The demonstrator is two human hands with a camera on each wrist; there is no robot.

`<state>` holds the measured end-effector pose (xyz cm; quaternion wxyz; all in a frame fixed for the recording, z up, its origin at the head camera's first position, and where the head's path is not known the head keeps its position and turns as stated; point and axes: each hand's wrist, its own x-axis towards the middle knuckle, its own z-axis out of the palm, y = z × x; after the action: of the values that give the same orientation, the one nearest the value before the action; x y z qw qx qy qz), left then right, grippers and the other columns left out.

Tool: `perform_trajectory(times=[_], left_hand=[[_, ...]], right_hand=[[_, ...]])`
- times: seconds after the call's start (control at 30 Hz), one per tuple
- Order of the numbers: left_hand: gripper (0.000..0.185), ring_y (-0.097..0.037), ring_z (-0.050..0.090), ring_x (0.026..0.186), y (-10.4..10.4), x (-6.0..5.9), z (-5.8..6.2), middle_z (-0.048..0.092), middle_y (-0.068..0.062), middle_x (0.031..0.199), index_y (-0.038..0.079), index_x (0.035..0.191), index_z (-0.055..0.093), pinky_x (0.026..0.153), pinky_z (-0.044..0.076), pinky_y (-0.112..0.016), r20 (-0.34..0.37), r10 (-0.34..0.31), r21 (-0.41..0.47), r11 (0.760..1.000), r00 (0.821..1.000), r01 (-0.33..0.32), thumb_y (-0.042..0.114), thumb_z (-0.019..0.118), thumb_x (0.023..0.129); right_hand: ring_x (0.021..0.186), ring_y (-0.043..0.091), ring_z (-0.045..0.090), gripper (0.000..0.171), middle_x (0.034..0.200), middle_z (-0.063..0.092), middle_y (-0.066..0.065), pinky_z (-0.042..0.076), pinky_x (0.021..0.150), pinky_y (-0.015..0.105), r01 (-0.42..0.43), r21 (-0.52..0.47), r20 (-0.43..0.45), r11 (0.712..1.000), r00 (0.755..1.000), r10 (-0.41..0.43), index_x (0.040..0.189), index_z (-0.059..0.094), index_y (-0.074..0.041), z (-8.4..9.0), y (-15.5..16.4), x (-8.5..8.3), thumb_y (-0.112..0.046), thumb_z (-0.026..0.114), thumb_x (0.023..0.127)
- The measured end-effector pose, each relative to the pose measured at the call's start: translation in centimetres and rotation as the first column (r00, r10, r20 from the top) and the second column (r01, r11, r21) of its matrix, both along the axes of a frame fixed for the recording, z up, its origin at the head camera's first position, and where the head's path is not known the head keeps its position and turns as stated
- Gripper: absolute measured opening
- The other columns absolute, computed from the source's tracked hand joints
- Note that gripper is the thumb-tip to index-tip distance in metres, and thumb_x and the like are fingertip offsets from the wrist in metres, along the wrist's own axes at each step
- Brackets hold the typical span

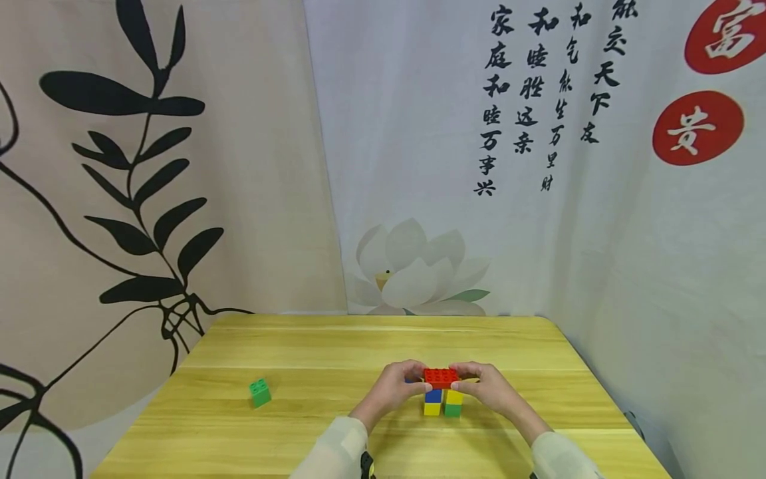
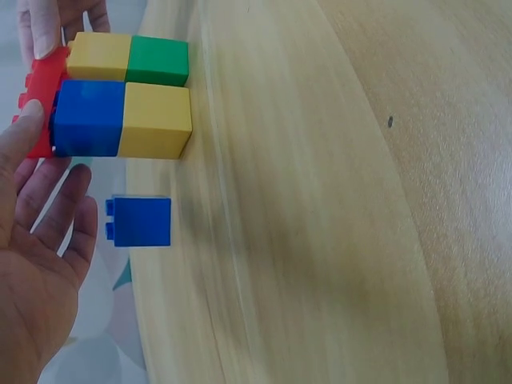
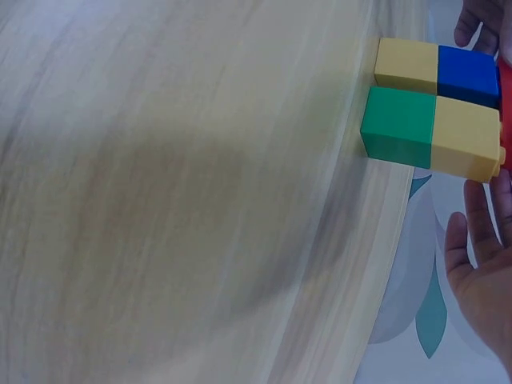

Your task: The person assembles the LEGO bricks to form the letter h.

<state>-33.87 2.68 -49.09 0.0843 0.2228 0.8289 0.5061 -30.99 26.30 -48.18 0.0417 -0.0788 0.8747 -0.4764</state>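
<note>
Both hands hold a red toy brick by its ends, the left hand at one side and the right hand at the other. Thumbs are on the near face, other fingers behind. Under the red brick stand two short columns side by side. The left column is a blue brick on a yellow brick; the right is another yellow brick on a green brick. In the left wrist view the red brick lies along the column tops, tilted slightly at the yellow one, where studs show.
A loose blue brick stands beside the left column, mostly hidden behind the left hand in the head view. Farther left on the wooden table lies a loose green brick. Printed cloth hangs behind the table.
</note>
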Motion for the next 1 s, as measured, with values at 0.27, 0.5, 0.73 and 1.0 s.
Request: perform_trajectory(times=[0.27,0.5,0.73,1.0], left_hand=[[0.022,-0.009,0.062,0.091,-0.3,0.2,0.2,0.071,0.005,0.105,0.018,0.112,0.069,0.088,0.056,-0.037,0.007,-0.033,0.002,0.999,0.999,0.033,0.026,0.069,0.092],[0.022,-0.007,0.063,0.095,-0.3,0.3,-0.4,0.072,0.005,0.108,0.019,0.114,0.068,0.088,0.056,-0.035,-0.041,-0.051,-0.013,0.999,0.998,0.051,0.028,0.066,0.094],[0.021,-0.008,0.064,0.098,-0.3,0.2,-0.7,0.071,0.006,0.109,0.021,0.114,0.068,0.09,0.056,-0.038,-0.038,-0.052,-0.017,0.999,0.998,0.051,0.027,0.065,0.095],[0.027,-0.009,0.061,0.097,-0.4,0.1,-0.4,0.069,0.006,0.11,0.019,0.12,0.066,0.09,0.055,-0.039,-0.007,-0.056,-0.043,0.998,0.998,0.056,0.03,0.064,0.096]], right_hand=[[0.112,0.024,0.059,0.046,0.123,0.067,0.01,0.053,0.087,0.04,-0.004,0.003,-0.008,1.0,1.0,0.004,0.13,0.063,-0.008,0.2,-0.2,0.2,-0.03,0.07,0.091],[0.111,0.025,0.06,0.048,0.123,0.067,0.012,0.055,0.086,0.039,-0.008,0.002,-0.035,1.0,0.999,0.008,0.13,0.062,-0.006,-0.4,-0.2,0.2,-0.033,0.069,0.091],[0.111,0.025,0.061,0.052,0.127,0.066,0.014,0.056,0.086,0.037,0.016,-0.012,-0.022,1.0,1.0,-0.016,0.133,0.06,-0.006,-0.6,-0.3,0.4,-0.035,0.07,0.091],[0.11,0.024,0.061,0.052,0.126,0.067,0.014,0.056,0.088,0.037,0.005,-0.025,-0.036,1.0,0.999,-0.006,0.134,0.059,-0.006,-1.0,-0.3,0.4,-0.034,0.069,0.091]])
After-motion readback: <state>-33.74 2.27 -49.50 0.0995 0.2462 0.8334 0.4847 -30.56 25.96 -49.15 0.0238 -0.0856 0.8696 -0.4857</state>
